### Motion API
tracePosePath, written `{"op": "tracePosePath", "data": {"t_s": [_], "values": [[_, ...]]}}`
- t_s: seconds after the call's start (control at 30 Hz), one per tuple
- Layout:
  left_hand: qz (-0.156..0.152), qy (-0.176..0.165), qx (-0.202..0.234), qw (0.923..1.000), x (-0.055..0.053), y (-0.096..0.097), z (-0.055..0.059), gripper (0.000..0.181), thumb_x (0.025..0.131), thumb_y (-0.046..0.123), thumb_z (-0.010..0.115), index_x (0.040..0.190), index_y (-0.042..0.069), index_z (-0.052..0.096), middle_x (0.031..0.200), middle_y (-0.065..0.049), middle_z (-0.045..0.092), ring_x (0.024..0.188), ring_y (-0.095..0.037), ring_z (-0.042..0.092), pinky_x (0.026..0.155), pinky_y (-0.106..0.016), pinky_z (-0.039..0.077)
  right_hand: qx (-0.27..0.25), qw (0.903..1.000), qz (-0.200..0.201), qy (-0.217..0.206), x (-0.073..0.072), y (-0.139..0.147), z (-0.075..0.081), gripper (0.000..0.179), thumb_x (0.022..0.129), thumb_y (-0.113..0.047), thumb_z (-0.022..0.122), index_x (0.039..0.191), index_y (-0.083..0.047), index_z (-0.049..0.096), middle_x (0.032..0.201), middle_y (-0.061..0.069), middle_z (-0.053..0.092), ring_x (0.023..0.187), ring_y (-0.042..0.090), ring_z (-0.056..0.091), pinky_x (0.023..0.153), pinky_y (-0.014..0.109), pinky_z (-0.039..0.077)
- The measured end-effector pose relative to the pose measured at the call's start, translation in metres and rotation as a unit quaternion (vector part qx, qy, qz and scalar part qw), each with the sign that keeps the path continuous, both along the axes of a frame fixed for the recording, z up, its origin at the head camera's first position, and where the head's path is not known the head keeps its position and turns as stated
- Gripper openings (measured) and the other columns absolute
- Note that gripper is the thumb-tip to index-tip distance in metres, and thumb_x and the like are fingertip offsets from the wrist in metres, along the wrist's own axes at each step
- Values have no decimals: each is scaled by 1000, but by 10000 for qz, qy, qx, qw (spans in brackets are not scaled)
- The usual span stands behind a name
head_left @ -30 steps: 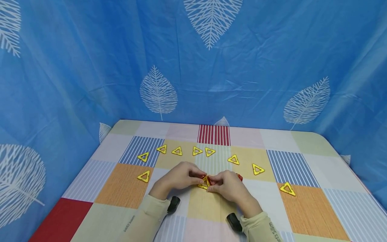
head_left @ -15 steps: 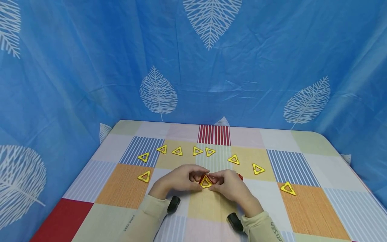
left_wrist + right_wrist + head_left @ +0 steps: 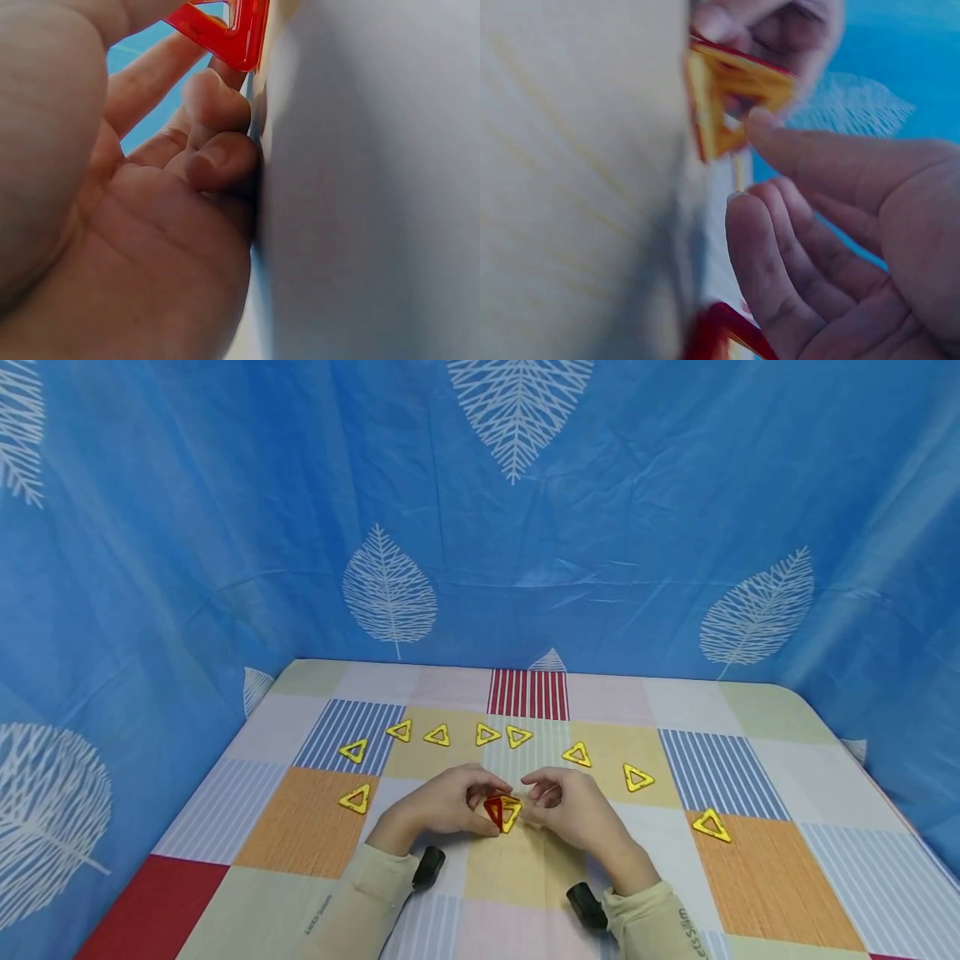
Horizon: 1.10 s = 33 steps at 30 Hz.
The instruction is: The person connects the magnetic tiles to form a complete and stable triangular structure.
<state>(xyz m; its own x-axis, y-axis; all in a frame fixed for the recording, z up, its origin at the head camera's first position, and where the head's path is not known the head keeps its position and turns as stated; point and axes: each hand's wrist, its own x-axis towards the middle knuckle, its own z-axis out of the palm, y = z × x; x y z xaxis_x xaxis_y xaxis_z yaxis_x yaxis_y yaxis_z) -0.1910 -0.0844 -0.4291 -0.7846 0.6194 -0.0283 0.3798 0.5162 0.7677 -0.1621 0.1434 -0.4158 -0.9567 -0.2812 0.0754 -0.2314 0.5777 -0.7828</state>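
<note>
Red-yellow tiles (image 3: 502,814), lower centre, sit pinched by the left hand (image 3: 446,800); the right hand (image 3: 579,810) keeps its grip apart. Joining seems underway; next likely calls for aligning edges.

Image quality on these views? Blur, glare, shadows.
Head: yellow tiles on the table fairly crisp, pale sheen on the curtain at right. Left wrist: glints on the red tile, darker shading across the table. Right wrist: softest of the three; red-and-yellow piece smeared, blurry shadow on the table.
</note>
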Motion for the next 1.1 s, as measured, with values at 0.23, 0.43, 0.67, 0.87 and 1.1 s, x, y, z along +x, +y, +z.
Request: {"op": "tracePosePath", "data": {"t_s": [0.23,0.43,0.67,0.87,1.1], "values": [[17,-102,36,9999,0,1,0,45,81,18,87,123,15,73,88,0,56,71,-11,46,62,-25,39,-515,9976,-445,120,-4,32,17,33,83,-12,85,113,-2,74,93,5,70,81,16,67,66,30,54],[63,-195,-54,9998,1,1,-1,42,82,22,86,122,22,73,90,2,55,75,-12,46,64,-25,38,-502,9901,-1251,391,-5,70,23,43,84,-22,85,120,-2,71,99,11,71,92,23,68,71,26,52],[38,-191,-26,9998,1,1,-3,43,82,21,86,123,20,73,91,4,56,75,-12,46,64,-25,39,2,9794,-2008,-231,-7,111,10,57,85,-23,83,134,-2,63,127,22,63,116,37,58,87,46,49],[25,-172,-8,9998,1,1,-3,43,82,20,87,122,18,73,93,5,57,76,-11,46,64,-25,39,-46,9713,-2184,-940,-10,123,-2,65,83,-14,84,140,-2,57,137,24,56,126,43,49,101,60,37],[18,-225,5,9997,2,2,-2,42,82,20,86,121,18,72,93,3,55,77,-12,46,65,-25,39,405,9688,-2241,-979,-12,125,-10,57,90,-9,76,141,2,54,140,29,52,127,47,47,101,59,37]]}}
